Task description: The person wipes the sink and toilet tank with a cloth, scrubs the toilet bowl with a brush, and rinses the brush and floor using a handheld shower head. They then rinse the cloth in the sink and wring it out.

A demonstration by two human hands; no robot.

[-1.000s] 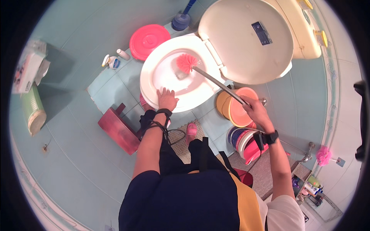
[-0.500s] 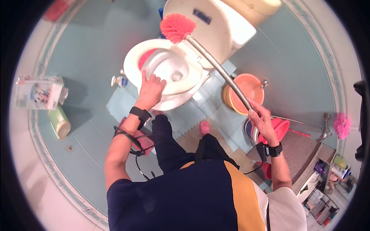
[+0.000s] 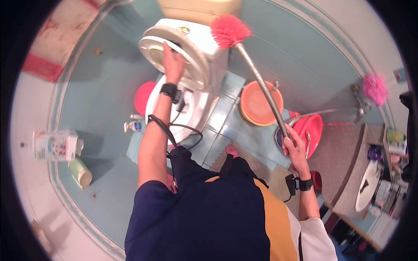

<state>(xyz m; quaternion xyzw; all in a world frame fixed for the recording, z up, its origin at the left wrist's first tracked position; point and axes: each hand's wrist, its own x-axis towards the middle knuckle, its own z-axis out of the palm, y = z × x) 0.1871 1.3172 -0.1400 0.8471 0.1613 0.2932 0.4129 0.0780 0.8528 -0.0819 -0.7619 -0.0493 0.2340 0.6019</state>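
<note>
Our right hand (image 3: 296,150) grips the toilet brush (image 3: 260,83). Our left hand (image 3: 174,66), grip unclear, touches the toilet seat (image 3: 194,65), already raised above the bowl (image 3: 200,108); we cannot judge what remains.

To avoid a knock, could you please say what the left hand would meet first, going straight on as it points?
Beyond the white ring-shaped seat it seems to touch, the left hand would probably meet the raised cream oval toilet lid; depth is unclear.
</note>
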